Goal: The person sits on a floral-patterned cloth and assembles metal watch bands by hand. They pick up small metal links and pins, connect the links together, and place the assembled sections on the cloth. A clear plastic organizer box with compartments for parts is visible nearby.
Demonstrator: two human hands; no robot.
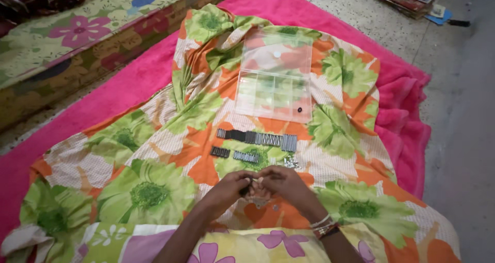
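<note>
Our left hand point(229, 187) and right hand point(281, 183) pinch a small dark part point(247, 187) together, fingers nearly closed, near the screw rows point(258, 138); we'd best work low over the floral cloth point(154, 155).

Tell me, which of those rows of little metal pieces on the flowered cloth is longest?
The upper row, lying just below the clear plastic compartment box. It spans wider than the two short groups beneath it, the dark one and the silvery one.
</note>
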